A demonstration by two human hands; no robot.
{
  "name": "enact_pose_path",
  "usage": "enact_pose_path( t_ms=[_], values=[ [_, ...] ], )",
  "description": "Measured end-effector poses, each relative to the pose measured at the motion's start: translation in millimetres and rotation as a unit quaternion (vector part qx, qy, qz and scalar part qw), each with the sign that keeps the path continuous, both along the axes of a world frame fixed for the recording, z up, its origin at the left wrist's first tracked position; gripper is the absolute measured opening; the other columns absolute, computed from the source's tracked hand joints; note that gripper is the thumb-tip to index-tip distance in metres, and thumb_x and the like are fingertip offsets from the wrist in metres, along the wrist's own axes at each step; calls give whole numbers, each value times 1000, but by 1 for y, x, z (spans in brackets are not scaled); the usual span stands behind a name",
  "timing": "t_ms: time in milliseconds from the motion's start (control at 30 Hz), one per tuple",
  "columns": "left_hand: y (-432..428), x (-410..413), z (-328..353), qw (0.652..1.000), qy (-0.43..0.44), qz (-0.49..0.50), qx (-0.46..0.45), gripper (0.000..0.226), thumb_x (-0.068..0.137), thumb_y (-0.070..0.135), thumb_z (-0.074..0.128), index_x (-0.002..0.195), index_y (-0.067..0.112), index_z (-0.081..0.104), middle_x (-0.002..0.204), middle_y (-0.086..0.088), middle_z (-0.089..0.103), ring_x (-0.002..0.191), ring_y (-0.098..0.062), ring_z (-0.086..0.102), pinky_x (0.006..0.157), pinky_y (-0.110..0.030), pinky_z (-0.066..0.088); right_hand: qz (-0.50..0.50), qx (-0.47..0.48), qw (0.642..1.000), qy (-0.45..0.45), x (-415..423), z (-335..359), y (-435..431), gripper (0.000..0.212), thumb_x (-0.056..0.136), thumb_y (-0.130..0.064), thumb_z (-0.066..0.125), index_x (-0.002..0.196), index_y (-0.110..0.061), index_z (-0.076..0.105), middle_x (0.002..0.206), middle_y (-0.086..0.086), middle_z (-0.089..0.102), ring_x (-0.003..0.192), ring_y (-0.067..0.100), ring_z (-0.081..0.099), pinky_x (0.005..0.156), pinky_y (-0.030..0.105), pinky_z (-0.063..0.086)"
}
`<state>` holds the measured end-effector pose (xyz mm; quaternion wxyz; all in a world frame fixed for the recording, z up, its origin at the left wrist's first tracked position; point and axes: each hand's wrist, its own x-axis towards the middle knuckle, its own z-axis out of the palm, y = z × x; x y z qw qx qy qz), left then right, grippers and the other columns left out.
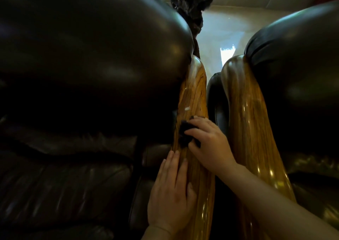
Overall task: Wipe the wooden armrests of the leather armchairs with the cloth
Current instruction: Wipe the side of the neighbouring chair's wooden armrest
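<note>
Two dark leather armchairs stand side by side, each with a glossy wooden armrest. My right hand [211, 140] presses a small dark cloth [185, 133] onto the left chair's armrest [194, 92], about halfway along it. My left hand [170, 190] lies flat on the same armrest, nearer to me, fingers together and holding nothing. A small white speck sits on the wood just beyond the cloth. The right chair's armrest [251, 122] runs parallel, untouched.
The left armchair [82, 65] fills the left half of the view, the right armchair [300, 74] the right edge. A narrow gap separates the two armrests. A dark carved wooden object [190, 1] stands on the pale shiny floor [220, 28] behind.
</note>
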<state>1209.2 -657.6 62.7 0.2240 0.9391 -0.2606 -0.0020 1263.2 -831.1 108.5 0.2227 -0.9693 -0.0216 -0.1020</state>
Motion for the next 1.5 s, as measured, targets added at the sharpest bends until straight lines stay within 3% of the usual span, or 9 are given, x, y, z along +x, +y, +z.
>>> enact_pose_path(
  t_ms=[300,433,567,667,767,867,967,1267,1500],
  values=[
    [0,1,3,1000,7,3,-8,56,90,34,42,144,19,37,156,-4,32,147,-16,21,115,-38,25,-150,102,983,2,61,9,0,32,92,-18,59,123,-17,65,135,-2,55,127,16,48,102,26,35],
    [1,1,3,1000,9,-1,-7,55,90,34,43,143,18,39,156,-5,32,147,-17,21,113,-38,24,-23,18,1000,3,35,6,-5,25,88,-18,61,111,-21,70,134,-3,59,134,15,44,115,36,30],
    [1,3,5,1000,2,-4,-5,56,89,34,45,141,17,41,154,-5,35,145,-18,23,112,-38,24,97,-11,995,1,14,10,-14,18,86,-22,60,100,-23,72,122,-5,64,121,11,53,105,40,44],
    [1,3,5,1000,-1,-8,-23,56,86,32,48,140,15,46,154,-7,36,145,-19,26,111,-38,28,-15,182,982,-46,34,21,-13,21,86,-17,59,103,-22,70,116,-7,61,109,6,57,91,27,51],
    [1,3,4,999,-3,-2,-34,56,87,32,49,141,16,45,155,-4,34,146,-17,24,111,-38,28,-93,400,912,-23,52,33,-8,29,90,-11,57,113,-26,66,113,-6,61,99,8,61,80,24,55],
    [1,3,1,999,-11,-4,-45,57,85,30,50,139,14,46,153,-7,37,145,-19,26,108,-39,33,0,120,993,13,33,18,-9,33,93,-28,55,125,-30,59,134,-10,49,124,4,46,104,27,44],
    [0,5,1,999,-21,-9,-36,56,85,30,49,138,12,47,152,-9,39,145,-21,28,107,-40,33,100,-74,992,6,23,-2,-9,39,94,-41,49,131,-31,57,152,-7,39,147,16,23,121,43,18],
    [0,3,3,1000,-11,1,-19,57,87,32,47,141,16,44,155,-4,36,146,-17,24,110,-38,30,-150,24,988,34,141,-4,-36,58,95,-44,49,149,-26,35,156,4,32,137,29,38,107,45,41],
    [-1,3,-2,999,-33,-1,-31,55,83,29,51,135,11,55,151,-10,42,143,-22,32,112,-39,31,28,-28,999,-27,44,-11,-12,47,93,-34,56,138,-25,51,152,0,42,146,20,28,119,45,27]
  ],
)
